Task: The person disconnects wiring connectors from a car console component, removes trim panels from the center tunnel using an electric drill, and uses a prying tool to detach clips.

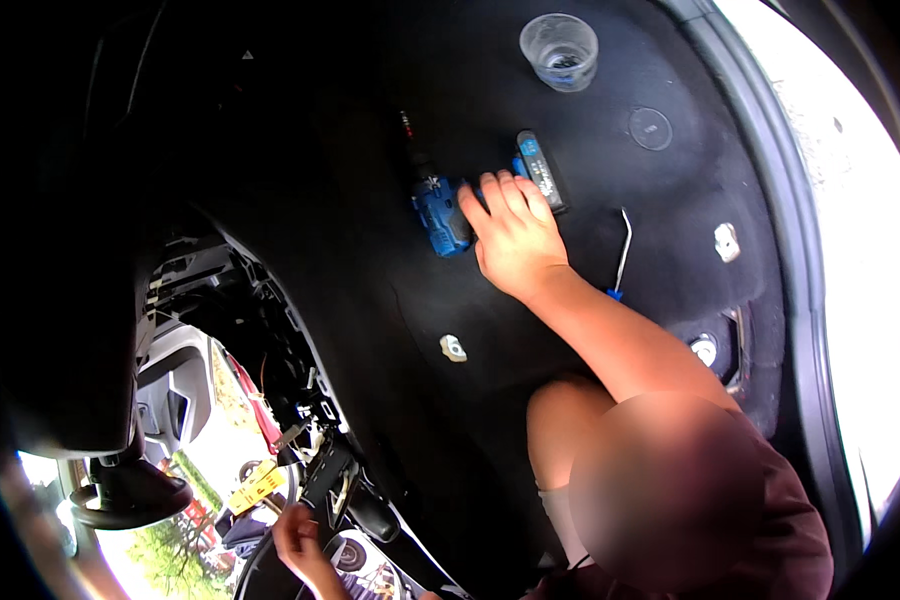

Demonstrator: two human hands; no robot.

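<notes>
A: Cataloguing the right hand [518, 240] first. Gripping what?

B: Gripping a blue cordless drill [438, 215] by its handle, with fingers and thumb wrapped closed around it.

A: Placing the drill where?

B: Placing it on the black floor covering [390, 290], roughly midway between left and right edges, with the bit [407, 126] pointing away from the person and the battery [540, 170] turned toward the right edge.

A: Listing what else there?

B: Listing a clear cup [560, 60] and a round black cap [651, 129] toward the upper right edge, plus a bent-tipped tool [625, 250] with a blue handle, between drill and right edge.

A: Entering the left hand [298, 540] how?

B: Entering it beyond the lower left edge, near a yellow label [256, 486], with fingers bent. Not managing to tell how far open, or whether holding anything.
</notes>
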